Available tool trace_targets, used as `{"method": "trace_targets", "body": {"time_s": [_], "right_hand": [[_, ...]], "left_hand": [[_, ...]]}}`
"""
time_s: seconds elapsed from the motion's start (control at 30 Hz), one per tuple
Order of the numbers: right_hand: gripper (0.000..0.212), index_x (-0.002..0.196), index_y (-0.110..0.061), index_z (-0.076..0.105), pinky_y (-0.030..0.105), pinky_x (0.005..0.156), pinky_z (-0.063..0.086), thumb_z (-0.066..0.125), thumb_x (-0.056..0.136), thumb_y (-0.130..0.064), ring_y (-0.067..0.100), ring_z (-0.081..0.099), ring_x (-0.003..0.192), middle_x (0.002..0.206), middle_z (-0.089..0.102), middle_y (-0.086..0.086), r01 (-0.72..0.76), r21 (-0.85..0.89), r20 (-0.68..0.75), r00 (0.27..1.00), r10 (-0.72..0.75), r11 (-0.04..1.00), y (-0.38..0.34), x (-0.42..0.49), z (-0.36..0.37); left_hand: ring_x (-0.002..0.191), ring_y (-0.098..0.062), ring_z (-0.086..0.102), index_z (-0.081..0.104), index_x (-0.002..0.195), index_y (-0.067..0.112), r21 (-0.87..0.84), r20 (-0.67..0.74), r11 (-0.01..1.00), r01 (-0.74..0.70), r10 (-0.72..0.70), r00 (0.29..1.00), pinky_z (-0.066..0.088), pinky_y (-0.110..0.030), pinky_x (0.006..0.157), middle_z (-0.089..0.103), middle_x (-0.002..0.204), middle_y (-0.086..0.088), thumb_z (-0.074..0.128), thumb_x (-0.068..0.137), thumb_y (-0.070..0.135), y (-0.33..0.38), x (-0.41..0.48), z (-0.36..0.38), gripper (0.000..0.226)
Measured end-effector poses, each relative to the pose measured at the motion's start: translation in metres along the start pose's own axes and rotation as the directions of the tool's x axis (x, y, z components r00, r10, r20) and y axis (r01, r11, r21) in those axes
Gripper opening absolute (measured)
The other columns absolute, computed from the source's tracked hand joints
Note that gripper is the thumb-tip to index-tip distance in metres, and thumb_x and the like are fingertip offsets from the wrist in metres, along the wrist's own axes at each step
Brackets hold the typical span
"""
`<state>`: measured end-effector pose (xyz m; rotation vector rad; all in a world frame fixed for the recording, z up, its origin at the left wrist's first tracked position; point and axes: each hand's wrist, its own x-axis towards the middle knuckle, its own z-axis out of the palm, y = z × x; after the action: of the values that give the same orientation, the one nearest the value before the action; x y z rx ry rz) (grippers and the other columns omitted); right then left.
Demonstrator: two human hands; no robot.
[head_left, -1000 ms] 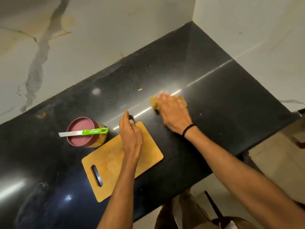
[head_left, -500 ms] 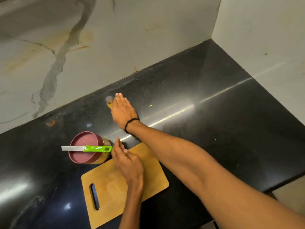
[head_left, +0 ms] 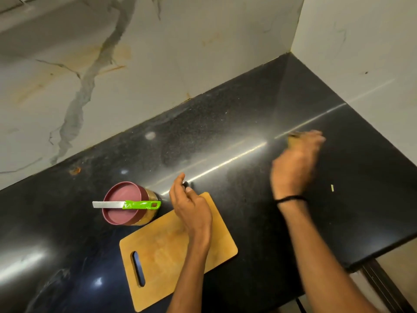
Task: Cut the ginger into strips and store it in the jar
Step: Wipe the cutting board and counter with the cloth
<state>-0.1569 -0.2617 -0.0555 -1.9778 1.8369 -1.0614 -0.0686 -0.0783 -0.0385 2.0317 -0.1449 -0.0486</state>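
A: Scene, big to small?

B: Glossy black tabletop [head_left: 225, 136] in a wall corner. Wooden cutting board [head_left: 162, 256] lies near the front edge. The jar [head_left: 153, 197] sits at the board's far-left corner with its maroon lid [head_left: 121, 192] on. Yellowish fill shows through the side, likely the ginger [head_left: 149, 219], already stored.

A: Hands?

B: Right hand [head_left: 293, 168] is out on the right side of the tabletop, over a yellowish pad [head_left: 293, 141]. Reads as wiping up. It's motion-blurred, so I cannot tell whether the fingers lie flat on the pad or grip it. Left hand [head_left: 191, 208] rests on the board's far corner, fingers loosely curled, holding nothing. Probably pinning the board so it won't slide.

A: Knife?

B: Green-handled knife [head_left: 133, 204] lies flat across the lid, parked out of the wipe path, I'd guess. One pale sliver [head_left: 332, 188] on the tabletop just right of the right wrist. Maybe a stray strip, too small to say.

A: Change from half a second back?

B: Right hand was crossed over far left, behind the jar near the wall. Now it's swung right. Left hand, board, jar and knife are unchanged.
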Motion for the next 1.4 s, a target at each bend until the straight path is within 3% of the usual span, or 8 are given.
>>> {"method": "trace_targets", "body": {"time_s": [0.1, 0.23, 0.3, 0.6, 0.97, 1.1, 1.27, 1.4], "right_hand": [[0.048, 0.129, 0.005, 0.056, 0.045, 0.113, 0.033, 0.035, 0.085, 0.007, 0.035, 0.046, 0.130, 0.133, 0.054, 0.024, 0.437, 0.246, 0.230, 0.841, -0.490, 0.865, -0.088, -0.043, 0.057], [0.041, 0.122, -0.013, 0.062, 0.041, 0.105, 0.033, 0.058, 0.081, -0.014, 0.031, 0.049, 0.127, 0.131, 0.058, 0.012, 0.738, 0.467, 0.587, 0.154, -0.795, 0.487, -0.161, -0.082, 0.118], [0.052, 0.138, -0.015, 0.051, 0.036, 0.114, 0.022, 0.054, 0.087, -0.019, 0.020, 0.035, 0.140, 0.148, 0.045, 0.002, 0.780, 0.467, 0.599, 0.067, -0.798, 0.416, -0.179, -0.076, 0.127], [0.059, 0.140, -0.036, 0.048, 0.046, 0.111, 0.023, 0.050, 0.086, -0.012, 0.022, 0.039, 0.137, 0.148, 0.044, -0.002, 0.864, 0.313, 0.651, 0.107, -0.752, 0.394, -0.164, 0.054, 0.159], [0.014, 0.095, -0.017, 0.069, 0.037, 0.072, 0.040, 0.056, 0.093, -0.015, 0.036, 0.065, 0.084, 0.089, 0.071, 0.013, 0.094, -0.005, 0.242, 0.966, -0.090, 0.996, -0.011, 0.039, -0.002], [0.022, 0.096, -0.016, 0.062, 0.033, 0.060, 0.045, 0.041, 0.095, -0.019, 0.032, 0.059, 0.074, 0.081, 0.062, 0.010, 0.110, 0.145, 0.381, 0.911, -0.158, 0.983, -0.092, -0.009, 0.047], [0.046, 0.140, -0.013, 0.048, 0.037, 0.109, 0.033, 0.041, 0.094, -0.021, 0.025, 0.035, 0.137, 0.150, 0.041, 0.006, 0.635, 0.235, 0.642, 0.467, -0.608, 0.736, -0.155, -0.064, 0.119], [0.057, 0.151, -0.010, 0.028, 0.038, 0.118, 0.016, 0.036, 0.096, -0.019, 0.022, 0.013, 0.148, 0.159, 0.024, 0.004, 0.631, 0.123, 0.615, 0.558, -0.557, 0.766, -0.161, -0.038, 0.128]], "left_hand": [[0.115, 0.002, 0.052, 0.057, 0.135, 0.019, -0.007, -0.040, 1.000, -0.028, 0.028, 0.999, 0.044, -0.025, 0.102, 0.053, 0.135, 0.002, 0.041, 0.102, 0.002, 0.007, 0.009, -0.002, 0.040], [0.123, -0.011, 0.054, 0.059, 0.134, 0.018, -0.021, -0.084, 1.000, -0.024, 0.022, 0.996, 0.045, -0.033, 0.106, 0.054, 0.137, -0.001, 0.042, 0.101, 0.001, 0.003, 0.018, -0.010, 0.041], [0.122, -0.009, 0.055, 0.059, 0.135, 0.020, -0.027, -0.086, 0.999, -0.024, 0.021, 0.996, 0.046, -0.033, 0.105, 0.055, 0.137, 0.001, 0.042, 0.101, 0.000, 0.001, 0.020, -0.012, 0.043], [0.122, -0.005, 0.055, 0.061, 0.132, 0.022, -0.032, 0.060, 0.996, -0.080, 0.082, 0.995, 0.049, -0.035, 0.104, 0.060, 0.128, 0.010, 0.046, 0.101, -0.001, -0.001, 0.011, 0.010, 0.042], [0.113, 0.009, 0.053, 0.060, 0.129, 0.026, -0.052, 0.195, 0.998, -0.032, 0.042, 0.980, 0.045, -0.017, 0.098, 0.056, 0.128, 0.012, 0.044, 0.101, -0.002, 0.022, 0.002, 0.026, 0.043], [0.119, -0.006, 0.057, 0.062, 0.126, 0.025, -0.059, 0.124, 0.997, -0.059, 0.066, 0.990, 0.046, -0.023, 0.098, 0.060, 0.129, 0.003, 0.044, 0.098, -0.003, 0.028, 0.015, 0.021, 0.044], [0.114, -0.013, 0.061, 0.065, 0.125, 0.014, -0.056, 0.060, 0.997, -0.054, 0.058, 0.997, 0.050, -0.039, 0.102, 0.065, 0.124, -0.004, 0.046, 0.092, -0.006, 0.025, 0.027, 0.014, 0.043], [0.115, -0.013, 0.061, 0.064, 0.126, 0.016, -0.027, 0.106, 0.994, -0.102, 0.105, 0.989, 0.051, -0.040, 0.103, 0.065, 0.124, -0.003, 0.044, 0.093, -0.004, 0.021, 0.025, 0.014, 0.043]]}}
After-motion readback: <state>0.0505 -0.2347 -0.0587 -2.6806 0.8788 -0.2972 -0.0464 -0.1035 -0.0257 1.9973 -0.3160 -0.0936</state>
